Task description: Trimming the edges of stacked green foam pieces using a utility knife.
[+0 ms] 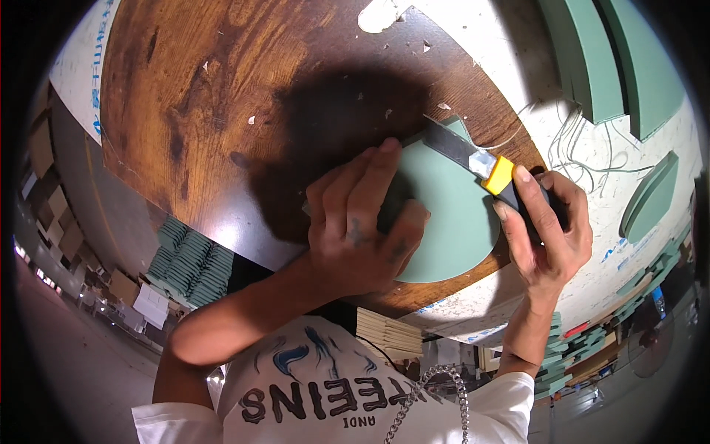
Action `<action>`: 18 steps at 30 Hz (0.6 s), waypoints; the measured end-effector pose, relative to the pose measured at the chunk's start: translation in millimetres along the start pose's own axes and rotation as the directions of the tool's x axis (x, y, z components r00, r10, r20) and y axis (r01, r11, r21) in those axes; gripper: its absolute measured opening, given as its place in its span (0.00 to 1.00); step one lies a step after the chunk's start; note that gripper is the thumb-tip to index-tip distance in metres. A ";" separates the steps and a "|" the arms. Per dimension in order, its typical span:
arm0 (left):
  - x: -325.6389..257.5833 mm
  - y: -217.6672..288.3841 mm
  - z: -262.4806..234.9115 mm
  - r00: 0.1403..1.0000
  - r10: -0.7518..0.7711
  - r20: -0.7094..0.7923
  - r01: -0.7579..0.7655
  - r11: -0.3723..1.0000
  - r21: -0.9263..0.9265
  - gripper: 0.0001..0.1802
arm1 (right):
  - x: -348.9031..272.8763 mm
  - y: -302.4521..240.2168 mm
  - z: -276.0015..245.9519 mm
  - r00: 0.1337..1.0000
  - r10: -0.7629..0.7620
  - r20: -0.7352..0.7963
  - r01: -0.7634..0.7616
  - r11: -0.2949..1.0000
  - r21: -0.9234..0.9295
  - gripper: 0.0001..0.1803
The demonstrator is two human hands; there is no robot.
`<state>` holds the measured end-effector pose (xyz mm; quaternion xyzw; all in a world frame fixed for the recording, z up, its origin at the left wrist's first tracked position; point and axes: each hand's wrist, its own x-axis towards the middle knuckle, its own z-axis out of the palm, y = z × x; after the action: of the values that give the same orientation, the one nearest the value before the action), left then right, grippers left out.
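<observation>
At the left, the brown wood-grain board (170, 96) gives a broad surface under the work, with small pale scraps dotted on it; brushing these away keeps the piece lying flat.

Next comes the left hand (362, 229), spread palm down, fingers together and thumb apart, resting on the left part of the rounded green piece (455, 222). It seems to steady the piece rather than grip it. Firm, even pressure suits this, but the index fingertip sits near the tip of the blade (449, 144), so drawing the fingers back toward the palm would be safer.

The piece lies on the board just ahead of the person. The blade crosses its far edge, where a small green corner (458, 127) juts out beyond; whether it is biting in cannot be told. A long run of blade is out, so it may flex: a low angle and light, steady strokes should serve best.

At the right, the right hand (551, 229) is closed around the yellow-and-black utility knife (501, 176), and loose strings (580, 144) lie beyond, best kept clear of the stroke
</observation>
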<state>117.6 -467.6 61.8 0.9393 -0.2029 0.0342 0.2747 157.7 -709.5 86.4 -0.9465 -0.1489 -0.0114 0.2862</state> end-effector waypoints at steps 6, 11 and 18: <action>-2.3 0.5 -2.6 0.999 -0.034 -0.030 0.036 0.997 0.065 0.09 | 17.8 -1.6 12.8 0.998 -0.060 -0.021 0.061 0.998 0.034 0.25; 0.4 10.0 6.9 0.999 0.044 0.026 -0.044 0.999 0.016 0.11 | 43.1 9.6 19.8 0.990 -0.094 -0.102 0.089 0.994 -0.056 0.23; 15.7 0.0 -12.1 0.981 0.086 0.172 -0.109 0.986 0.125 0.31 | -19.2 -38.0 5.9 0.894 0.292 -0.341 -0.296 0.954 0.041 0.27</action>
<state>132.5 -466.9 74.8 0.9441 -0.2681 -0.0172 0.1910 127.9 -681.5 99.9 -0.9432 0.0479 -0.1336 0.3003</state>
